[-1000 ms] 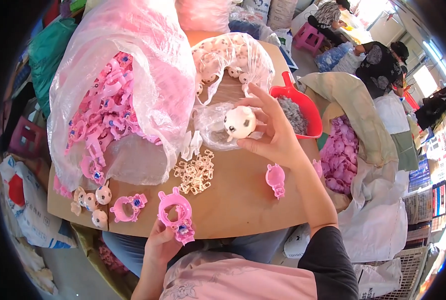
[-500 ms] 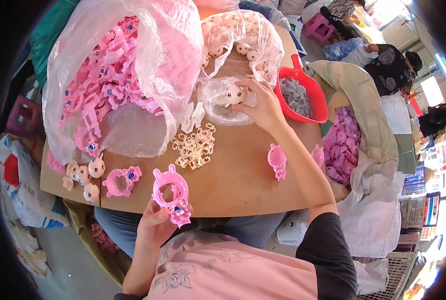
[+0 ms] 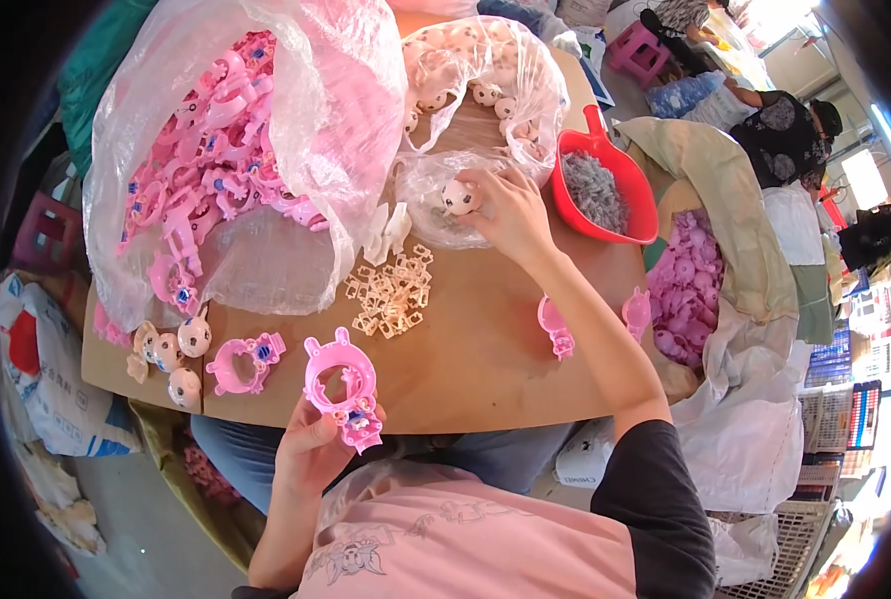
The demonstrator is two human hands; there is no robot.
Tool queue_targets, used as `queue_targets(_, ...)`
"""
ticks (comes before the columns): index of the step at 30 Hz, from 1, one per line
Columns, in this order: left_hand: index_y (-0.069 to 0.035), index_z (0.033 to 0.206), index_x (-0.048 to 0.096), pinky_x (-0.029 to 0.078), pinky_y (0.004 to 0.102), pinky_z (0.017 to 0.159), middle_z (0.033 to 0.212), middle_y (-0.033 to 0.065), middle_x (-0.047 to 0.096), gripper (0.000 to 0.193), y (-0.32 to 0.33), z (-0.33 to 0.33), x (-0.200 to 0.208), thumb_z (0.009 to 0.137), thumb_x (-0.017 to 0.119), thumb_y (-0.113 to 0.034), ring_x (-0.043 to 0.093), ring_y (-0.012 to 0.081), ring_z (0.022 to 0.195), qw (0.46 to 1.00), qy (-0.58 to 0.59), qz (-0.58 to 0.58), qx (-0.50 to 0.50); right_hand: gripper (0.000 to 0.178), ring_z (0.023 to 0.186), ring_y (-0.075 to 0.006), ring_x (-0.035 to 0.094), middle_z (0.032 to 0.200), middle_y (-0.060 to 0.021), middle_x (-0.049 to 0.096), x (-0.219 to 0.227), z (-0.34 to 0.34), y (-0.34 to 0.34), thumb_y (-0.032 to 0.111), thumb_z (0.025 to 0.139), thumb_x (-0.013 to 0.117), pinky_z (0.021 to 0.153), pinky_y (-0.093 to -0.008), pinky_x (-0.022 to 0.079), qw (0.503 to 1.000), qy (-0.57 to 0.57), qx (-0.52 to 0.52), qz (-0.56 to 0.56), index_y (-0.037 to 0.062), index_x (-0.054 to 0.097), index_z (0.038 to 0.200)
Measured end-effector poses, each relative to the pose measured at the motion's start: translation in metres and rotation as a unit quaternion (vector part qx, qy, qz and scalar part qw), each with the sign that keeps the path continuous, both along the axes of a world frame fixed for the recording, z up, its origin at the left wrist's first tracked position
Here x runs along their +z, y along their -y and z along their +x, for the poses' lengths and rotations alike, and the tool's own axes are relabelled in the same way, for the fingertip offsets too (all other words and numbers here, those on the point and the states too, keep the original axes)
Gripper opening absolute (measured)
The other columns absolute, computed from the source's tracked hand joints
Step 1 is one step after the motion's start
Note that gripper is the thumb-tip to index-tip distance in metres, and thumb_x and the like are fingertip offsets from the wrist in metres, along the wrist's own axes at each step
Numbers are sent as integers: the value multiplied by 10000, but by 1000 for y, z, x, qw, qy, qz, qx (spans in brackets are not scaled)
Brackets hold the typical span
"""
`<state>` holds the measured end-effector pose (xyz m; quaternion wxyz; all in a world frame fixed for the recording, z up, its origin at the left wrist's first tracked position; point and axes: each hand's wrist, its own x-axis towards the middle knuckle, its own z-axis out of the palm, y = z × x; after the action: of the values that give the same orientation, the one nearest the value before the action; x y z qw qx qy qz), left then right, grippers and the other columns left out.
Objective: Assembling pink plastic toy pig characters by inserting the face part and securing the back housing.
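My left hand (image 3: 308,449) grips a pink plastic ring-shaped piece (image 3: 333,353) with two small ears and a decorated lower tab, held up at the table's near edge. Between the fingertips of my right hand (image 3: 515,215) is a small white ball (image 3: 456,198) with dark spots. That hand is over a crumpled clear plastic bag (image 3: 430,225). Beyond it, more such balls (image 3: 485,93) lie in a larger clear bag. A second pink ring piece (image 3: 234,369) rests on the table left of my left hand, beside several white balls (image 3: 168,351).
A big clear bag of pink ring pieces (image 3: 231,150) fills the far left. Small cream-coloured clips (image 3: 390,292) are heaped mid-table. At right stand a red scoop (image 3: 637,215) with grey contents, two pink lids (image 3: 555,324) and a sack of pink parts (image 3: 690,280).
My right hand has shifted slightly left with the white ball, which has turned in the fingers. The left hand and its pink ring piece stay almost still.
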<state>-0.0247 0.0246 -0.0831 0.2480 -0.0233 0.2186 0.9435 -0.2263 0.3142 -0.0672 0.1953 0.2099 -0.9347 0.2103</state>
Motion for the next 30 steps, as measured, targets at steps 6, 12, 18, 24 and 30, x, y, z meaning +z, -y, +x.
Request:
queue_targets(6, -93, 1345, 360, 493, 361, 816, 1146, 136, 544, 662, 1, -1, -1, 783, 706, -149, 596, 293, 994, 1000, 0, -2, 3, 504, 956, -234, 546, 900, -13, 658, 3, 1, -1, 234, 633, 769, 878, -381, 407, 999, -7, -4, 44, 182, 583, 1098)
queue_targets(12, -87, 1348, 353, 496, 360, 817, 1152, 136, 541, 669, 0, -2, 1, 784, 708, -150, 597, 293, 995, 1000, 2, -4, 4, 445, 974, -206, 555, 864, 25, 665, 7, 2, -2, 188, 643, 754, 850, -380, 387, 999, -11, 10, 36, 173, 588, 1056)
queue_targets(18, -77, 1351, 347, 500, 361, 814, 1140, 139, 549, 673, 0, -2, 2, 786, 707, -147, 600, 292, 992, 1000, 3, -6, 5, 492, 969, -221, 554, 876, -32, 662, 10, 1, -5, 219, 629, 778, 871, -385, 395, 998, -12, 11, 59, 189, 601, 1087)
queue_targets(24, -74, 1349, 352, 502, 363, 812, 1144, 145, 550, 670, 1, 1, 1, 785, 707, -148, 602, 297, 988, 1000, -2, 0, 10, 481, 1008, -215, 546, 915, 10, 658, 24, 11, -1, 229, 619, 776, 898, -390, 378, 997, 62, -26, 26, 165, 606, 1065)
queue_targets(30, -75, 1352, 346, 486, 384, 850, 1191, 131, 528, 691, 0, 3, 14, 774, 716, -157, 572, 277, 1037, 999, 24, -8, 31, 558, 972, -248, 563, 1008, -77, 631, 48, 30, 7, 239, 593, 829, 835, -349, 456, 983, 78, -12, -165, 120, 600, 1088)
